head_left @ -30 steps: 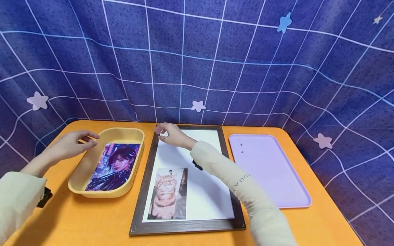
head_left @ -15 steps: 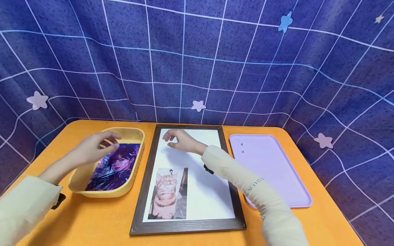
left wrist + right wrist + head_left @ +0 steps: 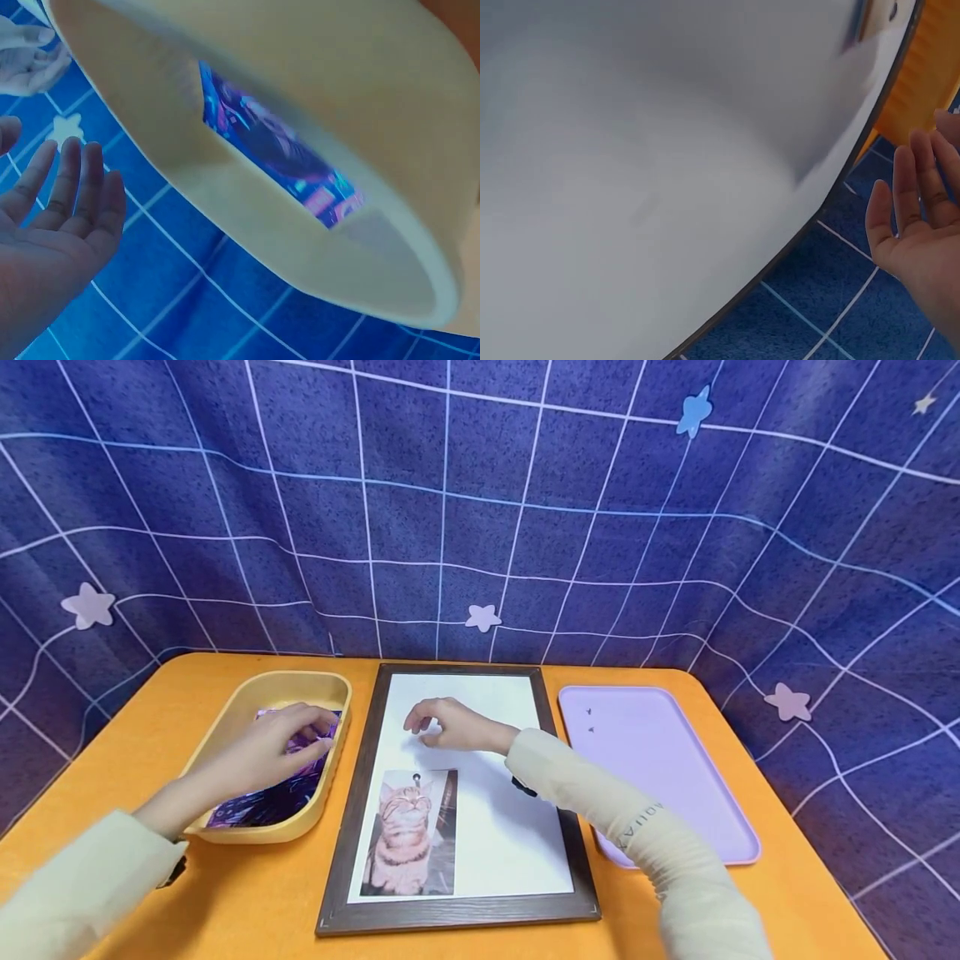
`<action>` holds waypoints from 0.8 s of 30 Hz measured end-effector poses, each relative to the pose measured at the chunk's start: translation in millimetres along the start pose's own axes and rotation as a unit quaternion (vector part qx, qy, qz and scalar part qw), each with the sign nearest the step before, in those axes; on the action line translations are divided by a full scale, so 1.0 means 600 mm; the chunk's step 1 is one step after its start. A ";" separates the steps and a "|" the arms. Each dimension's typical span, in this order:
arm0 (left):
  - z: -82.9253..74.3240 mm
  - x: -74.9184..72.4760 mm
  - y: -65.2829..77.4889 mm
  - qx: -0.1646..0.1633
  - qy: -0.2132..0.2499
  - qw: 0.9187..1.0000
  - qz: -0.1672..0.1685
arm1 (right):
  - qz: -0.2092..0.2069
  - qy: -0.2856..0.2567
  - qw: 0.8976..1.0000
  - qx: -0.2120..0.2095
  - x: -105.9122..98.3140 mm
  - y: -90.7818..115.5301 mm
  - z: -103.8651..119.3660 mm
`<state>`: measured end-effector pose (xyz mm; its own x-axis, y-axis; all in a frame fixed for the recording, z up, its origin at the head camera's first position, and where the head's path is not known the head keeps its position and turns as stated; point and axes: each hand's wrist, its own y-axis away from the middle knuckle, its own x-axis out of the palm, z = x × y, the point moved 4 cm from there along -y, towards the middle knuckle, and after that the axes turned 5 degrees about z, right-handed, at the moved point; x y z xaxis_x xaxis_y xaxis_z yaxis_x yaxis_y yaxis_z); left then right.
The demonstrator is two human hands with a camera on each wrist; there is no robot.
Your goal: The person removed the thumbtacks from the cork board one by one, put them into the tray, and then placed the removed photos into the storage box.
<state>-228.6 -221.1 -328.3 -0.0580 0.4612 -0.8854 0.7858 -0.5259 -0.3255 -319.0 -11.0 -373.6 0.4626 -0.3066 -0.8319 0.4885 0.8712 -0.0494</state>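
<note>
My left hand (image 3: 281, 747) hovers over the yellow bin (image 3: 217, 731), fingers loosely bent and holding nothing. Beneath it in the bin lies a purple-blue picture card (image 3: 277, 797), partly covered by the hand and forearm; the left wrist view shows the card (image 3: 270, 142) against the bin's inner wall. My right hand (image 3: 457, 727) is over the upper part of a dark-framed white board (image 3: 510, 852), its relaxed fingers empty. A cat photo (image 3: 408, 839) lies at the board's lower left, with a small dark pin (image 3: 417, 777) at its top edge.
To the right of the board is a lilac tray (image 3: 660, 760) bearing two small dark pins (image 3: 590, 720). All of these stand on an orange table (image 3: 247, 893). A blue grid-patterned curtain (image 3: 480, 510) hangs behind the table's far edge.
My left hand has moved right, from the bin's left rim to over the picture card. My right hand has come back from the board's top left corner, toward me and slightly right.
</note>
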 end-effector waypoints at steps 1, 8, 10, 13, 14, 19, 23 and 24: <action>-0.004 0.004 0.000 0.005 0.001 1.000 0.000 | 0.004 0.000 1.000 -0.002 0.002 0.003 0.001; -0.033 0.025 0.002 0.022 -0.018 0.999 0.015 | 0.036 0.001 0.999 -0.018 0.016 0.019 0.006; -0.040 0.030 0.002 0.018 -0.027 0.999 0.026 | 0.047 0.006 0.999 -0.017 0.021 0.023 0.007; -0.050 0.039 0.005 0.000 -0.031 0.998 0.051 | 0.062 0.013 0.998 -0.016 0.028 0.026 0.009; -0.053 0.043 0.006 -0.005 -0.027 0.998 0.059 | 0.065 0.016 0.998 -0.017 0.030 0.027 0.010; -0.066 0.062 0.010 -0.023 -0.018 0.995 0.093 | 0.080 0.022 0.996 -0.021 0.039 0.030 0.013; -0.072 0.077 0.011 0.005 -0.022 0.995 0.098 | 0.087 0.031 0.995 -0.027 0.044 0.030 0.012; -0.074 0.080 0.011 0.016 -0.024 0.995 0.098 | 0.088 0.034 0.995 -0.027 0.046 0.030 0.012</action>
<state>-198.9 -170.8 -357.9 0.0653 0.3135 -0.9474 0.7647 -0.6257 -0.1543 -292.2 -6.8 -393.1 0.4865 -0.1218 -0.8652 0.3619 0.9294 0.0727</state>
